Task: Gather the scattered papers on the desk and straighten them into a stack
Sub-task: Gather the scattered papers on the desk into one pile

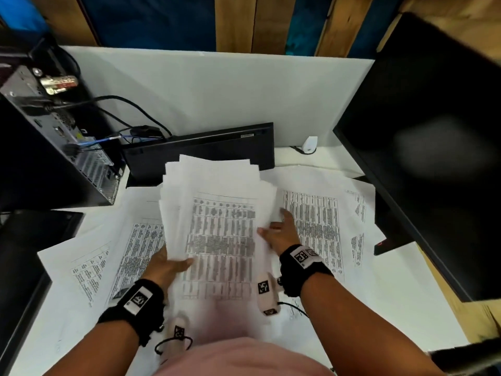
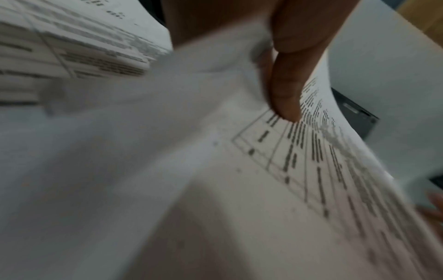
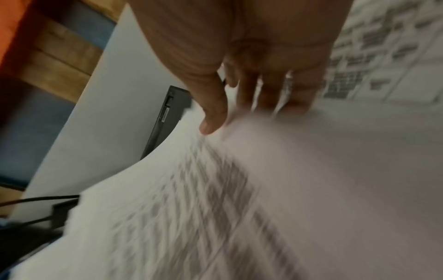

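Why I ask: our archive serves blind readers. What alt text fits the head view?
A loose, uneven sheaf of white table-printed sheets is held above a white desk, left hand gripping its near-left edge, right hand its right edge. More printed sheets lie scattered beneath, between a black computer tower and black monitor.

The stack of papers is white with grey-black printed tables, and there's the same grid pattern on the loose sheets over the white desk. Wrist bands are black with white tags showing black square codes, and the shirt is pink. Keyboard and monitor are plain black, and the wall alternates brown wood planks with blue.
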